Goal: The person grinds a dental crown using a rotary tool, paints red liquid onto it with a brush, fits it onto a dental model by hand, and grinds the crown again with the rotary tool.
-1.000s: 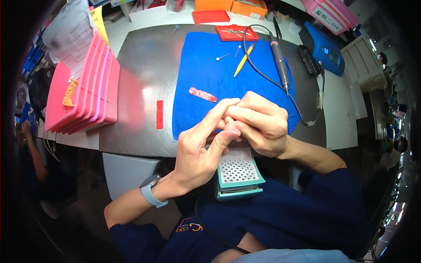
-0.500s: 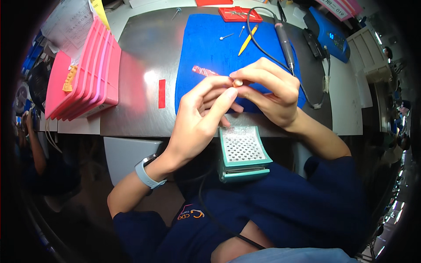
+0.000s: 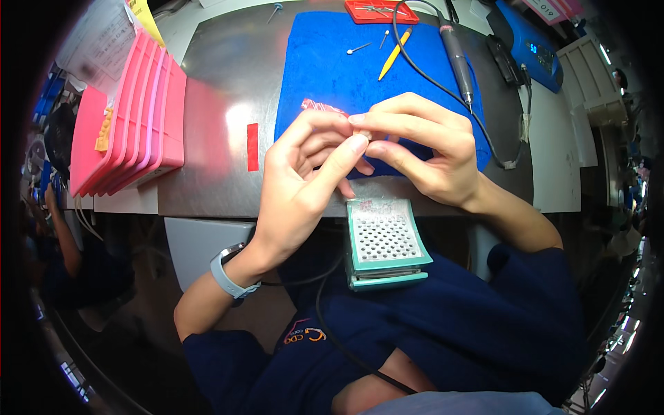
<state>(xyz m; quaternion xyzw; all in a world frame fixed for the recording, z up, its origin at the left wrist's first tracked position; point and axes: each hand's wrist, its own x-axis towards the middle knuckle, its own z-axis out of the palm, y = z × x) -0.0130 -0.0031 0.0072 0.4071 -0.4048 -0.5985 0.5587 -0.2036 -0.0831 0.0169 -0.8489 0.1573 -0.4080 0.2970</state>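
Left hand's (image 3: 301, 162) fingers pinched on pale piece (image 3: 365, 133) over near edge of mat (image 3: 332, 66), right hand's (image 3: 439, 142) fingertips meeting it, grip unclear, bench (image 3: 214, 176) stretching left to pink trays (image 3: 90, 145), piece mostly hidden, red case (image 3: 384, 15) cut off.

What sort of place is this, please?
Probably a dental laboratory: there are a corded rotary handpiece, a toothed yellow model at the pink trays, and small rotary bits.

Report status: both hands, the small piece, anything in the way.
Left hand pinching small pale piece; right hand fingertips at it. Piece mostly hidden by fingers. Red patterned strip just beyond left hand, on blue cloth.
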